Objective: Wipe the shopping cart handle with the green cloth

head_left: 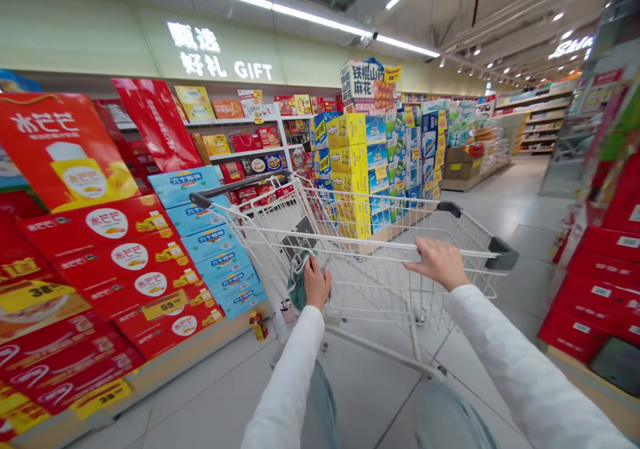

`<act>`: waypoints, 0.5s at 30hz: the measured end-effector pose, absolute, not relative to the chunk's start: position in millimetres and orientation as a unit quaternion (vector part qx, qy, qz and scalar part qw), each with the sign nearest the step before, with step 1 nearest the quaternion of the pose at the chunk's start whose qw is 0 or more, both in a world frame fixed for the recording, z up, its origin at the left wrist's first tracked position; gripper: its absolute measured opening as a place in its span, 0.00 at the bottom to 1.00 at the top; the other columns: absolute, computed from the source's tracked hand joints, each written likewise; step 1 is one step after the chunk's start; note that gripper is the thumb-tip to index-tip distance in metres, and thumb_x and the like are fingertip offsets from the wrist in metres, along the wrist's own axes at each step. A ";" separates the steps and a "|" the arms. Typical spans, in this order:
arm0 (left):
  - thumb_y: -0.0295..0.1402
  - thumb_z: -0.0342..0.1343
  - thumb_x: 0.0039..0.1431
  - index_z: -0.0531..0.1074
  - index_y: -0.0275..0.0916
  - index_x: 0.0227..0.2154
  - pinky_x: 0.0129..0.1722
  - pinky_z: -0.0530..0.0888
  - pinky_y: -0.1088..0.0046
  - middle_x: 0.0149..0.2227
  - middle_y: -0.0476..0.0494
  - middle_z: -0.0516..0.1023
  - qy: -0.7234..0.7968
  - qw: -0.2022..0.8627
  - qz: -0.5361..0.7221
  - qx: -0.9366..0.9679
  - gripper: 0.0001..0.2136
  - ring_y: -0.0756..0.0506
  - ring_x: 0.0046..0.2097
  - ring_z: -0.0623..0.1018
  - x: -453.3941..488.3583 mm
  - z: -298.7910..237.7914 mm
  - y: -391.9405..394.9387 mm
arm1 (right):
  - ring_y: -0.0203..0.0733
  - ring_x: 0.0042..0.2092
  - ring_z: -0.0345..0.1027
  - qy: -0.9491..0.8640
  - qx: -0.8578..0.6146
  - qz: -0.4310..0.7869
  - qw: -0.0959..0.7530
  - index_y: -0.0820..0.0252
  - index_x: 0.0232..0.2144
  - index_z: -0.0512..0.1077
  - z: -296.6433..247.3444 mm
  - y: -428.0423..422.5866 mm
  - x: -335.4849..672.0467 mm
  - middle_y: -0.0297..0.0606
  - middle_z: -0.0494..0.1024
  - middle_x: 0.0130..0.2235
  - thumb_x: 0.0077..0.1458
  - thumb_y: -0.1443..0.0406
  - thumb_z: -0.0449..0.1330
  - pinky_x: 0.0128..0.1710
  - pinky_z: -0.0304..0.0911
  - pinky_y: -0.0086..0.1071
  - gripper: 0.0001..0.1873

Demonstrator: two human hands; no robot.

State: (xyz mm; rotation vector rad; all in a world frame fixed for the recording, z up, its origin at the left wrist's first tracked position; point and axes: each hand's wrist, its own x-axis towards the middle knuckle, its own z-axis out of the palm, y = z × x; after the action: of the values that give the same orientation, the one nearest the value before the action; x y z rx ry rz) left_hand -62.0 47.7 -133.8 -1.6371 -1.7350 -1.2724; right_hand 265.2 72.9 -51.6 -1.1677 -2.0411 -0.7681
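Observation:
A white wire shopping cart [370,282] stands sideways in front of me, its dark handle [240,188] to the left. My right hand [437,262] is closed over the top side rail, toward the cart's right end. Lower and to the left, my left hand [316,282] holds a bunched green cloth [299,290] against the wire side. Part of the cloth is hidden behind the fingers. Past the wires hangs a dark grey panel [299,237] inside the cart.
Stacked red boxes [115,262] and light blue boxes [215,249] line the left. Behind the cart rises a display of yellow boxes [349,182]. More red boxes [600,289] stand on the right. A yellow-and-red bottle [259,326] and a pink container [287,310] are near floor level.

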 end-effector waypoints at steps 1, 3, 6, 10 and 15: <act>0.38 0.44 0.60 0.52 0.24 0.60 0.55 0.63 0.56 0.57 0.22 0.60 -0.634 0.235 -0.429 -0.599 0.29 0.35 0.60 0.62 -65.7 -136.2 46.5 | 0.40 0.26 0.60 -0.778 -0.445 -0.296 0.330 0.58 0.25 0.63 -52.3 73.6 265.3 0.37 0.69 0.23 0.53 0.44 0.50 0.26 0.36 0.31 0.24; 0.39 0.43 0.60 0.50 0.26 0.62 0.55 0.64 0.58 0.59 0.23 0.59 -0.647 0.262 -0.368 -0.614 0.30 0.36 0.59 0.63 -72.8 -137.0 38.4 | 0.40 0.26 0.60 -0.774 -0.446 -0.300 0.334 0.58 0.25 0.63 -53.6 74.7 265.7 0.37 0.69 0.23 0.53 0.44 0.50 0.26 0.36 0.31 0.24; 0.42 0.43 0.60 0.46 0.31 0.64 0.57 0.60 0.59 0.61 0.29 0.58 -0.651 0.283 -0.271 -0.650 0.32 0.38 0.60 0.61 -84.3 -134.1 20.5 | 0.40 0.26 0.59 -0.772 -0.450 -0.302 0.333 0.58 0.25 0.63 -54.5 75.0 266.6 0.37 0.69 0.23 0.53 0.44 0.50 0.27 0.36 0.31 0.24; 0.46 0.47 0.57 0.47 0.36 0.64 0.61 0.53 0.58 0.62 0.35 0.58 -0.620 0.280 -0.150 -0.717 0.35 0.40 0.62 0.58 -107.5 -125.7 6.7 | 0.39 0.26 0.58 -0.770 -0.459 -0.297 0.329 0.58 0.25 0.63 -53.4 73.1 266.6 0.36 0.69 0.23 0.53 0.44 0.49 0.27 0.35 0.31 0.24; 0.30 0.51 0.55 0.50 0.42 0.63 0.62 0.52 0.58 0.62 0.42 0.59 -0.579 0.301 -0.078 -0.753 0.32 0.42 0.63 0.58 -136.8 -108.6 7.4 | 0.39 0.26 0.58 -0.772 -0.457 -0.289 0.334 0.59 0.25 0.63 -52.5 70.8 264.4 0.37 0.69 0.23 0.53 0.44 0.49 0.27 0.34 0.31 0.24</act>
State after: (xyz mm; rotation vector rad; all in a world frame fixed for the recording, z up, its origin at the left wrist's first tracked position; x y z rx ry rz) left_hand -136.8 7.4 -108.6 -1.9981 -1.5367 -0.2058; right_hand 264.4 70.8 -52.5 -1.1929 -2.0152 -0.7554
